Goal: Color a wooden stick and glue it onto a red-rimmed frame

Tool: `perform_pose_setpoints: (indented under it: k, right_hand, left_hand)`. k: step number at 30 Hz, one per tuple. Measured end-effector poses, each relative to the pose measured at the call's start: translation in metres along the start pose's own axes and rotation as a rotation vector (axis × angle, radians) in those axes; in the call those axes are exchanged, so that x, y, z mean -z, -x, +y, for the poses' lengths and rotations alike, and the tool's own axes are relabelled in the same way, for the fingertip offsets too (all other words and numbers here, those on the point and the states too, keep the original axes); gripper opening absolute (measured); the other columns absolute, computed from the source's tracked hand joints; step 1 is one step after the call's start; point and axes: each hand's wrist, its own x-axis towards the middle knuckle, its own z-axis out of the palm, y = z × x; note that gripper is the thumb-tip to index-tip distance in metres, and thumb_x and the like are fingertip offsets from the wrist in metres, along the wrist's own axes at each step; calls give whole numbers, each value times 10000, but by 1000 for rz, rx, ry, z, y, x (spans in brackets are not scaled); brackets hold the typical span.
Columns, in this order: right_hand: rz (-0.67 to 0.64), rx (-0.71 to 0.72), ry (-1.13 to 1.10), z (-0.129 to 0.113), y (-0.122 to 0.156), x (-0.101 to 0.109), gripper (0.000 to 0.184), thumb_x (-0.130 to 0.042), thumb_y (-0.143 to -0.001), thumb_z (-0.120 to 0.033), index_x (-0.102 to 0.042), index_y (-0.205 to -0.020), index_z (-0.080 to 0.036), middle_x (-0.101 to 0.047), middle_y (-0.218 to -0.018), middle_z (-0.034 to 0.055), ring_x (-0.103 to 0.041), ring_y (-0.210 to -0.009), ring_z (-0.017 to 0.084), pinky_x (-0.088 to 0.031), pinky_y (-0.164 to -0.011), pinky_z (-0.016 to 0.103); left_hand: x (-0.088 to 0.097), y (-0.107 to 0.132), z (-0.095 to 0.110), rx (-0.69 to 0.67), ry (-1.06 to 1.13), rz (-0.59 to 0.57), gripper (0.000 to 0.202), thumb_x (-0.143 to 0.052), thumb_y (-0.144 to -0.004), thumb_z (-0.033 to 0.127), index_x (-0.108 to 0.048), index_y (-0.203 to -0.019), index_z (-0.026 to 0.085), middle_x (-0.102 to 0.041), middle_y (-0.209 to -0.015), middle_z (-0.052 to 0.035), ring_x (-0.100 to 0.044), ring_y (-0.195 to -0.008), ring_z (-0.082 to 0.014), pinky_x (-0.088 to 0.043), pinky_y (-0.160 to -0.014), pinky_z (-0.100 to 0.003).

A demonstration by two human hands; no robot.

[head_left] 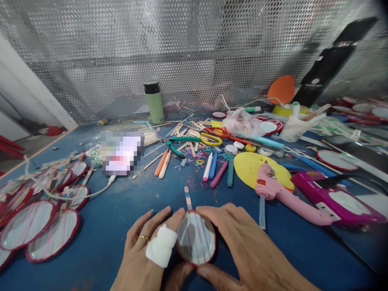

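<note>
My left hand (145, 250) and my right hand (245, 250) rest on the blue table (121, 210) and together hold a small round mirror-like disc (195, 238) with a red rim and thin strings across it. A wooden stick (188, 198) pokes out from its far side. The left hand wears a gold ring and a white bandage on one finger. Fingers of both hands curve around the disc's edge, the right thumb under its near rim.
Several finished red-rimmed discs (39, 226) lie at left. A pink glue gun (281, 194) lies on a yellow disc (257, 169) at right, beside a magenta tool (333, 200). Chalk sticks (212, 167), scissors (218, 135), pliers (178, 145), a green bottle (154, 103) and a white cup (294, 127) lie beyond.
</note>
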Motion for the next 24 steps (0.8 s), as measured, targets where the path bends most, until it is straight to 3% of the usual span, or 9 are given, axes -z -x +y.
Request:
perform_pose_setpoints:
  k: [24]
  right_hand:
    - [9,5,10,0,1,1,449,-620,-906,-465,-592,-1305,-263,-729,-1185,75,-676,-1030,305,-555,-853,445]
  left_hand:
    - [-5,2,-2,-3,8,22,632,-538,-945,408,-338,-1540,334,-709,-1290,-22,-641,-1216,-249,-479,-1054,-395]
